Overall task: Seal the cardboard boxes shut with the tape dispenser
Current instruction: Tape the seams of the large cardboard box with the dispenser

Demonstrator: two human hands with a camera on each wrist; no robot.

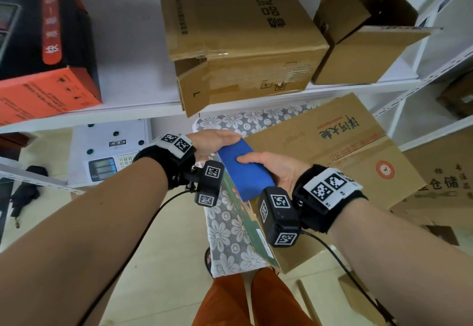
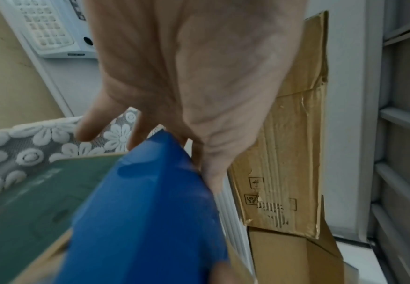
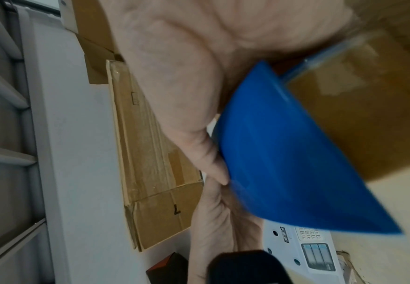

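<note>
Both hands hold a blue box: left hand [image 1: 213, 139] grasping its far end, right hand [image 1: 268, 169] the near side, seemingly steadying the blue box [image 1: 243, 169] above a cardboard box [image 1: 332, 151].

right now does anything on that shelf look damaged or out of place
Yes. The middle cardboard box on the white shelf has a torn front flap hanging loose, and its corner juts past the shelf edge. The smaller box beside it lies with its flaps open. Both hands hold a blue object, no tape visible.
</note>
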